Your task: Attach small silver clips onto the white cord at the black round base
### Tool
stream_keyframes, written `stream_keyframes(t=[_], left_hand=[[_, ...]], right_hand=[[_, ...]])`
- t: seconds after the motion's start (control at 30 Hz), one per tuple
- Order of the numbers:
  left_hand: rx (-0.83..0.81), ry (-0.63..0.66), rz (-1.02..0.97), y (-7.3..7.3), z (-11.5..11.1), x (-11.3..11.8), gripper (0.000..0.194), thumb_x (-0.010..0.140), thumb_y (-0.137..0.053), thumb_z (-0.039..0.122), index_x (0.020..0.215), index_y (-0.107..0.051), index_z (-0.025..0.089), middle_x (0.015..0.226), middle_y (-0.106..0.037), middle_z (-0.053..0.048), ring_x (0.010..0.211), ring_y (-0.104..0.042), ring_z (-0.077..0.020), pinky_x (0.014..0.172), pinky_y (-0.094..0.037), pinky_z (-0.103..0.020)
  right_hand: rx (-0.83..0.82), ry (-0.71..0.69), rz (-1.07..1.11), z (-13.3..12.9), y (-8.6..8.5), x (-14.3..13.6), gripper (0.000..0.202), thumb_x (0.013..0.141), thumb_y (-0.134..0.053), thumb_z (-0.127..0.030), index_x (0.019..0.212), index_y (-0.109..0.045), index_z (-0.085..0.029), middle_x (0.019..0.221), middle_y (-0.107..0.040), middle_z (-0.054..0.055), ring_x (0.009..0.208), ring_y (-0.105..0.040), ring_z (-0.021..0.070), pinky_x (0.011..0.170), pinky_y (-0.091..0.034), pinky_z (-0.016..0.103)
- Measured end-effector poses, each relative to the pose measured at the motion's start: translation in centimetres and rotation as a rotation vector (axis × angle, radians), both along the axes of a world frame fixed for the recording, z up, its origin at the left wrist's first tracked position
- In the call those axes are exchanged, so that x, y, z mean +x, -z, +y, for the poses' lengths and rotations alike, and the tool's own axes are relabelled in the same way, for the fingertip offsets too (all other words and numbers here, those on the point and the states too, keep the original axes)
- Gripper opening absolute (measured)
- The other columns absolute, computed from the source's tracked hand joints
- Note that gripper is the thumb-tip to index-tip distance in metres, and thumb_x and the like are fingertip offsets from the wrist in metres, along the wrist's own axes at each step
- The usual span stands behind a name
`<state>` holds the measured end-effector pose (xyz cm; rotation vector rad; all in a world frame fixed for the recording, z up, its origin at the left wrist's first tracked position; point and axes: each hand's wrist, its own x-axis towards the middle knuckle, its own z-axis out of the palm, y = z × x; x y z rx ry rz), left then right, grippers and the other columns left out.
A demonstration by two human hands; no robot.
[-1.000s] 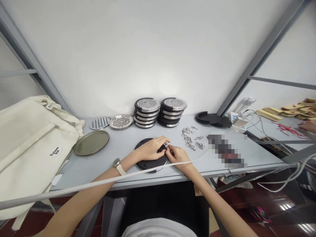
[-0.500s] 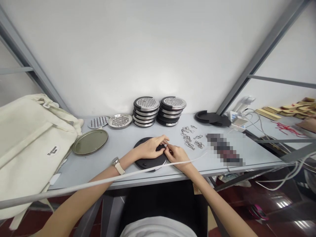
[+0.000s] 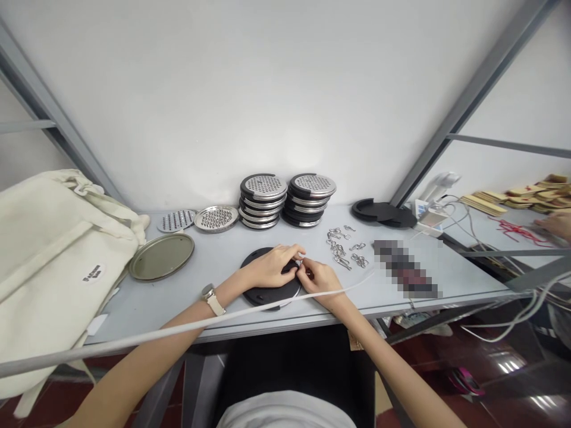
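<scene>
A round black plate with a thin silvery rim at its right lies near the table's front edge. My left hand rests over it, fingers bent and thumb drawn in towards them at the right side. Against those fingertips, my right hand pinches a small silvery metal piece, which is mostly covered by fingers and too small to name. To the right lie several loose small metal clasps. Behind stand two stacks of round graters, a left stack and a right stack, with black edge pieces.
Two grater discs and an olive round lid lie at left, beside a cream bag. Black curved parts sit at back right. A white cable crosses in front of my forearms. Another person's hand shows far right.
Both hands stay at the plate's right side with only slight finger movement. The view has shifted a little.
</scene>
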<state>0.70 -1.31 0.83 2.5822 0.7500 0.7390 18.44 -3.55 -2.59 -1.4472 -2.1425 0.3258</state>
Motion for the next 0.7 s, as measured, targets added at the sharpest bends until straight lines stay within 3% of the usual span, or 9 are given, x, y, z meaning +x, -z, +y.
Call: stream_keyframes(t=[0.23,0.7], left_hand=[[-0.001,0.001,0.009,0.08,0.11,-0.24,0.031,0.083,-0.05,0.013,0.113,-0.045,0.019,0.102,-0.059,-0.006,0.098,-0.055,-0.0205,0.09,-0.042,-0.035],[-0.035,0.02,-0.026,0.23,0.38,-0.35,0.033,0.081,-0.053,0.01,0.111,-0.045,0.02,0.104,-0.06,-0.004,0.099,-0.057,-0.0178,0.091,-0.042,-0.032]], right_hand=[[-0.04,-0.062,0.041,0.03,-0.06,0.06,0.018,0.085,-0.041,-0.026,0.07,-0.049,-0.019,0.055,-0.053,-0.002,0.047,-0.046,0.0107,0.05,-0.029,0.021],[-0.018,-0.045,-0.009,-0.21,-0.16,0.07,0.02,0.086,-0.04,-0.026,0.072,-0.053,-0.019,0.062,-0.06,0.001,0.053,-0.053,0.0121,0.053,-0.03,0.022]])
